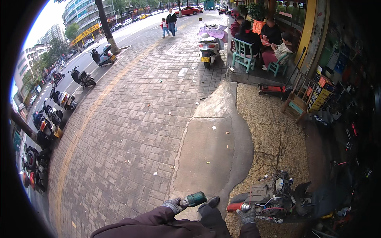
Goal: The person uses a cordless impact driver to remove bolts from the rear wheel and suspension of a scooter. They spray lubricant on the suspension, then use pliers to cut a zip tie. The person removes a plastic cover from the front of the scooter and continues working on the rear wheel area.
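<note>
The gloved left hand (173, 205) grips a dark green cylindrical object (195, 199) jutting right of its fingers; the gloved right hand (248, 216) holds a red can (237, 207) pointing left from its fingers, machine parts (260, 192) beyond them, a dark shoe (214, 201) between both hands' fingers

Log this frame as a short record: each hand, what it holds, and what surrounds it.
Left hand: gloved, gripping a green cylindrical tool with a metallic end
Right hand: gloved, gripping a red spray can near its top
Beside right hand: partly dismantled machine, wires exposed
Ground: brick paving, concrete patch, pebbled slab
Farther off: red floor jack, parked scooter, seated people
</note>
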Tool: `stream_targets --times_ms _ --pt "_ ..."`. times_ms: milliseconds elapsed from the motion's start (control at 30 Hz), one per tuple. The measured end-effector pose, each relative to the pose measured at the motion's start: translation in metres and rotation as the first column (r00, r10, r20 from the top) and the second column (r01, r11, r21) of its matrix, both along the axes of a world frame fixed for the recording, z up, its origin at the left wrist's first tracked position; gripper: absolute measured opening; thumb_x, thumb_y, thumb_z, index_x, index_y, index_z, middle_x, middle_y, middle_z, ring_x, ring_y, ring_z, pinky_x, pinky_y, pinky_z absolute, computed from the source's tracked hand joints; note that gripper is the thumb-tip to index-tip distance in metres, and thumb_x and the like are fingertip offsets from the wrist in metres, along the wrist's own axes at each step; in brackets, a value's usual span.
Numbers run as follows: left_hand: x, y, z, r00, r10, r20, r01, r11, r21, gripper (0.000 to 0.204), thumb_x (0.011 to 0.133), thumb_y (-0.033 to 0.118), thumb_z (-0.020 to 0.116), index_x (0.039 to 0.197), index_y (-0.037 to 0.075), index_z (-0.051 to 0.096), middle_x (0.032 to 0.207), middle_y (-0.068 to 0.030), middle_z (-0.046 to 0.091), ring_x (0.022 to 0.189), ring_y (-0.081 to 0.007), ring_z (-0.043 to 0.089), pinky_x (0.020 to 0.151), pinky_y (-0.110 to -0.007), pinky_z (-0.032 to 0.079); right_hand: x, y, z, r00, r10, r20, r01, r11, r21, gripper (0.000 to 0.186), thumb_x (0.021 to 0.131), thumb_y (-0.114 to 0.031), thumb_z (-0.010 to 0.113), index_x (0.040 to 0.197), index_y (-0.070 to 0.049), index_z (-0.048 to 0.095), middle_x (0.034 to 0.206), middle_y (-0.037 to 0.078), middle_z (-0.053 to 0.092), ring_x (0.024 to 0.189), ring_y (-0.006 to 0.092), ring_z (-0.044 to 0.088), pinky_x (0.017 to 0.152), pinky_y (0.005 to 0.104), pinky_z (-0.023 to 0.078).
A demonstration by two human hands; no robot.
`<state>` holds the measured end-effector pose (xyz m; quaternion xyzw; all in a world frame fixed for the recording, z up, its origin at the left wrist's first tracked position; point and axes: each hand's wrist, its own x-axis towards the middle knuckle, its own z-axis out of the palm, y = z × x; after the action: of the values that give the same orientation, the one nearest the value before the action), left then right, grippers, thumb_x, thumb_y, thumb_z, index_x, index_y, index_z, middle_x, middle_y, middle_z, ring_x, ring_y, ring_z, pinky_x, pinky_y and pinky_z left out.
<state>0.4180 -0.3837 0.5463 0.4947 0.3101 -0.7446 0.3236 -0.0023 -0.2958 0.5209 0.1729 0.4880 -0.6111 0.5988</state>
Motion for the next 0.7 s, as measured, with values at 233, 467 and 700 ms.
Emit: stream_targets --times_ms 233,467,700 --pt "-0.001 -0.075 -0.046 0.839 -0.255 0.482 0.453 0.818 -0.355 0.022 0.098 0.012 0.034 0.112 0.002 0.048 0.087 -0.0115 0.055 0.063 -0.0225 0.053 0.048 -0.035 0.049 -0.001 -0.151 0.084 0.787 0.424 -0.449 -0.481 0.877 -0.015 0.020 0.092 -0.029 0.047 0.105 -0.015 0.054 0.109 0.003 0.057 0.103 0.0253 0.054 0.093 0.0519 0.042" --pt "-0.059 -0.215 -0.002 0.900 -0.155 0.406 0.326 0.859 -0.394 0.027 0.094 0.012 0.038 0.115 0.003 0.052 0.106 -0.0132 0.060 0.086 -0.0241 0.059 0.070 -0.041 0.053 -0.085 -0.245 0.098 0.227 0.539 -0.811 -0.601 0.733 0.319 0.072 0.070 0.012 0.071 0.133 -0.005 0.041 0.128 0.008 0.047 0.113 0.0201 0.051 0.087 0.0407 0.053" --pt "-0.185 -0.428 0.007 0.592 -0.528 0.608 0.806 0.409 -0.428 0.024 0.086 0.005 0.052 0.110 0.005 0.053 0.105 -0.0101 0.061 0.087 -0.0198 0.059 0.071 -0.039 0.053 -0.170 -0.302 0.038 0.906 -0.404 0.123 0.383 0.909 0.164 0.035 0.096 -0.033 0.050 0.126 -0.015 0.051 0.124 0.003 0.051 0.110 0.0226 0.052 0.093 0.0447 0.048"
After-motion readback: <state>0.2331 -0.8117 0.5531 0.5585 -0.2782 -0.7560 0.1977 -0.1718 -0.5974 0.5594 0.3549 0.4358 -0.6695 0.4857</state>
